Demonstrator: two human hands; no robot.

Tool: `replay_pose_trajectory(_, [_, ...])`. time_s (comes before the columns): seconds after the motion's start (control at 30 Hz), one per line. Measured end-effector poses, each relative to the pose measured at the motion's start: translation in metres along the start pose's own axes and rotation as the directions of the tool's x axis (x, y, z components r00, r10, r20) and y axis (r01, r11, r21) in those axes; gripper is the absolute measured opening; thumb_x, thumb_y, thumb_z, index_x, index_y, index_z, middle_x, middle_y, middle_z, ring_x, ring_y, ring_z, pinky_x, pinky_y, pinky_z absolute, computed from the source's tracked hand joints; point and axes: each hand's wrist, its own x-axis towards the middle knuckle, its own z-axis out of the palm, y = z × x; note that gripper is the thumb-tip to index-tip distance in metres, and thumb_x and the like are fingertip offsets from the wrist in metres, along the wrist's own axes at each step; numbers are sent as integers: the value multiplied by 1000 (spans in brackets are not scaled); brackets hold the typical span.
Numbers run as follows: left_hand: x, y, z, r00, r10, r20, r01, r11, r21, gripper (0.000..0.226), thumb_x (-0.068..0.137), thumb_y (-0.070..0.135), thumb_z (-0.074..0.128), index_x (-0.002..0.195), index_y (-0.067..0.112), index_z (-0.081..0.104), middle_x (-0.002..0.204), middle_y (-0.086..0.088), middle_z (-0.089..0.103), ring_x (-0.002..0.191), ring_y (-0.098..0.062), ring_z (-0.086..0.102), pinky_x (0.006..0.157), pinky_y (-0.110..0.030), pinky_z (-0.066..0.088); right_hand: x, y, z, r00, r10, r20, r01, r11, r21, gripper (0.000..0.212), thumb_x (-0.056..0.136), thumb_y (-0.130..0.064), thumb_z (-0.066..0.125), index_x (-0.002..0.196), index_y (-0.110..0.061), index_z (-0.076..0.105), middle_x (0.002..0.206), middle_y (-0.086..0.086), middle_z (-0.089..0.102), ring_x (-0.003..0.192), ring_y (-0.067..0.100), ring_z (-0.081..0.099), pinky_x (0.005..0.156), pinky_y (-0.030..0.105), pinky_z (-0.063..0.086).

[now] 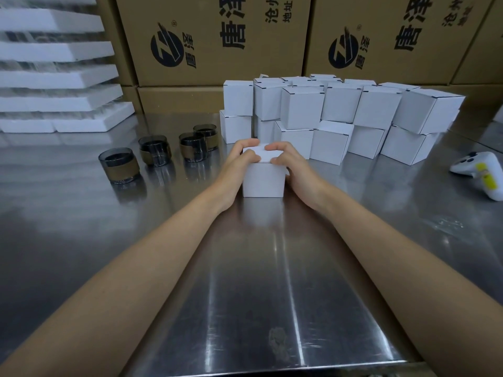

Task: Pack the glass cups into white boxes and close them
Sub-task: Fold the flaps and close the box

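A small white box (263, 182) stands on the steel table (245, 281) in front of me. My left hand (239, 159) grips its left top edge and my right hand (288, 161) its right top edge, fingers pressing down on the lid flap. What is inside the box is hidden. Several smoky glass cups with brown sleeves stand to the left: one nearest (119, 165), one behind it (155, 151), another (193, 146) and the farthest (206, 136). A stack of closed white boxes (340, 118) sits just behind my hands.
White foam trays (54, 77) are piled at the back left. Large brown cartons (217, 39) form a wall behind the table. A white controller with a yellow tag (481, 170) lies at the right edge. The table's near edge runs along the bottom.
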Motion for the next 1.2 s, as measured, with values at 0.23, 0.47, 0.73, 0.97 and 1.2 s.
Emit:
replay_pose_trajectory(0.23, [2,1,2,1000,-14,-24,13,999,-33,42,65,24,52,105,31,62,115,-4,61,109,-21,57,97,-35,45,2,1,1,1000,-10,-17,11,999,39,25,73,-31,48,93,-35,62,100,-10,64,93,11,58,83,29,41])
replay_pose_trajectory(0.47, [4,-10,3,988,98,-123,-92,994,54,25,93,15,55,117,19,58,130,0,50,113,-10,51,105,-30,41,3,8,7,975,-85,-207,98,994,56,14,95,-16,52,106,-24,57,103,-9,60,95,7,57,82,22,43])
replay_pose_trajectory(0.73, [9,-13,-1,843,320,-433,-243,944,225,25,96,0,43,116,5,57,117,0,39,99,-6,51,87,-12,39,-6,4,12,821,-426,-380,304,890,-340,14,87,-16,50,78,-23,58,62,-12,58,58,6,53,59,22,42])
replay_pose_trajectory(0.97, [13,-16,1,833,367,-413,-210,902,377,33,94,-4,36,102,7,66,109,3,48,80,20,47,72,0,33,5,14,17,935,-345,-86,151,605,-782,15,89,-17,51,96,-22,63,75,-4,68,77,24,62,75,40,52])
replay_pose_trajectory(1.2, [32,-23,-1,871,384,-305,-150,801,579,47,88,-3,42,129,14,56,128,0,55,112,-12,54,94,-22,42,34,22,13,942,-335,-20,118,386,-915,28,91,-19,43,116,-21,55,107,-1,68,101,26,58,71,34,43])
